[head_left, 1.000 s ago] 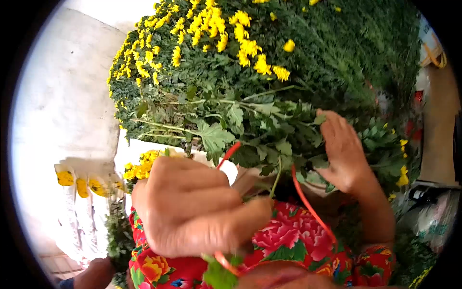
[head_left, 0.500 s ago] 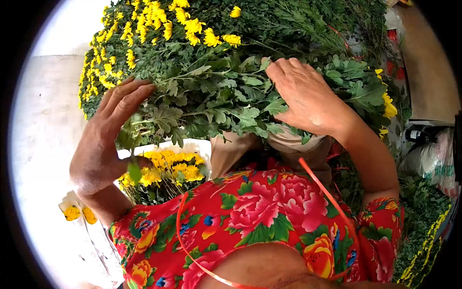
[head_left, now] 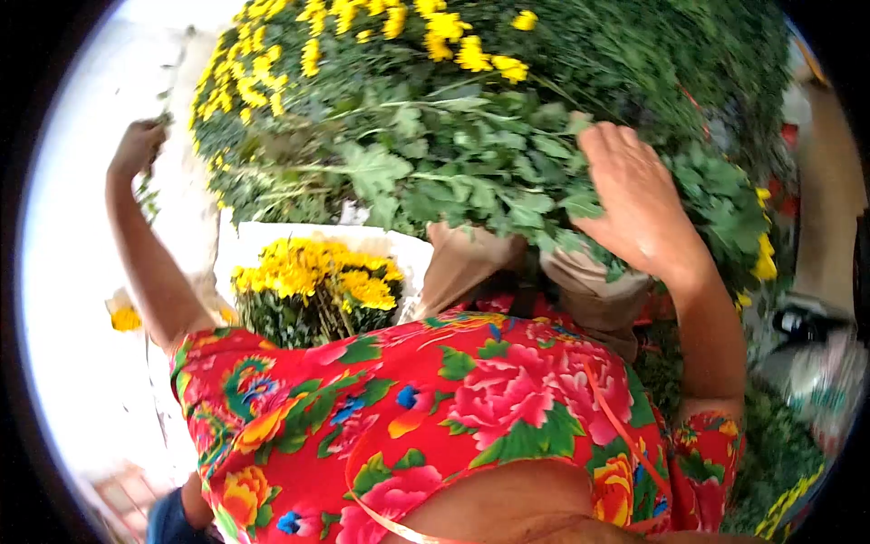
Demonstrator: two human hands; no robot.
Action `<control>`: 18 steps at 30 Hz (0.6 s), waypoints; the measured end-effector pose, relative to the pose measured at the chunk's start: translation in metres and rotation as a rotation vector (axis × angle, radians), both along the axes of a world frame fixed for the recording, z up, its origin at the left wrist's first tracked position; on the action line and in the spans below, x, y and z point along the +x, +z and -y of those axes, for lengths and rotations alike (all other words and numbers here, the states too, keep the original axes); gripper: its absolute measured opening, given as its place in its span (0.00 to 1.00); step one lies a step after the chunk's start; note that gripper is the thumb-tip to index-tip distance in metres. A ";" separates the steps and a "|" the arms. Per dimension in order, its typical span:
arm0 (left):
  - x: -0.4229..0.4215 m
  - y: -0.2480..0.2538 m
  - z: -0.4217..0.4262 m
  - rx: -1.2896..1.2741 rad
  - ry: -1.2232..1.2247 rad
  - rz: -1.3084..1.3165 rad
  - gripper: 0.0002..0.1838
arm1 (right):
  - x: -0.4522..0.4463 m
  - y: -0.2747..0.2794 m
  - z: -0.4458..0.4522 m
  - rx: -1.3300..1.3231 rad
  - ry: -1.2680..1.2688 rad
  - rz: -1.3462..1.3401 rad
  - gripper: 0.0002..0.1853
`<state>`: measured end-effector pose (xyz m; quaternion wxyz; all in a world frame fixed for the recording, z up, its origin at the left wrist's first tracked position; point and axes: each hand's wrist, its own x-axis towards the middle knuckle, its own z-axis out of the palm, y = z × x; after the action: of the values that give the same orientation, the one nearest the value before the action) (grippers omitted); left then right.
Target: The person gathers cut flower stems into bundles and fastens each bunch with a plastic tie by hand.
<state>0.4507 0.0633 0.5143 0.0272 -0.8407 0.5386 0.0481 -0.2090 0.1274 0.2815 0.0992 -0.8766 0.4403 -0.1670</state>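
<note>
My left hand (head_left: 140, 147) is stretched far out to the left, closed around a thin leafy stem (head_left: 147, 195) that shows above and below the fist. Motion blurs it. Across my lap lies a bunch of leafy chrysanthemum stems (head_left: 453, 172), with yellow blooms (head_left: 766, 258) poking out at its right end. My right hand (head_left: 634, 199) is wrapped over the right part of this bunch, fingers on the far side and the thumb partly hidden among leaves.
A large heap of yellow chrysanthemums (head_left: 263, 68) and greenery spreads beyond the bunch. Near my left knee, a white-walled container (head_left: 415, 258) holds cut yellow blooms (head_left: 313, 270). Plastic bags (head_left: 825, 385) and a dark object (head_left: 797, 322) sit at right. Another person's dark sleeve (head_left: 172, 517) shows lower left.
My left hand has swung from the bunch's left end out to the far left, carrying a leafy stem. My right hand stays on the bunch; the view has shifted slightly.
</note>
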 end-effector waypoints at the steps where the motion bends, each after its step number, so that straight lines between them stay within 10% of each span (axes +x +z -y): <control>1: 0.014 -0.018 0.003 -0.015 -0.078 -0.045 0.14 | 0.002 0.005 0.000 -0.007 0.037 0.011 0.37; 6: -0.087 -0.073 -0.011 0.283 0.169 -0.231 0.21 | 0.004 0.009 0.002 0.048 0.028 -0.001 0.35; 9: -0.083 -0.090 0.010 0.067 -0.203 0.153 0.40 | 0.004 0.012 0.000 0.061 0.013 -0.049 0.36; 14: -0.325 -0.087 -0.021 -0.212 -0.929 -0.795 0.44 | 0.001 0.007 0.001 0.033 0.029 -0.035 0.37; 18: -0.451 -0.171 -0.026 -0.247 -1.282 -0.119 0.67 | 0.002 -0.001 0.002 -0.014 0.016 -0.027 0.39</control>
<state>-0.0004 0.0888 0.3428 -0.0761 -0.3461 0.9351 0.0066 -0.2072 0.1250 0.2801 0.0884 -0.8829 0.4335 -0.1575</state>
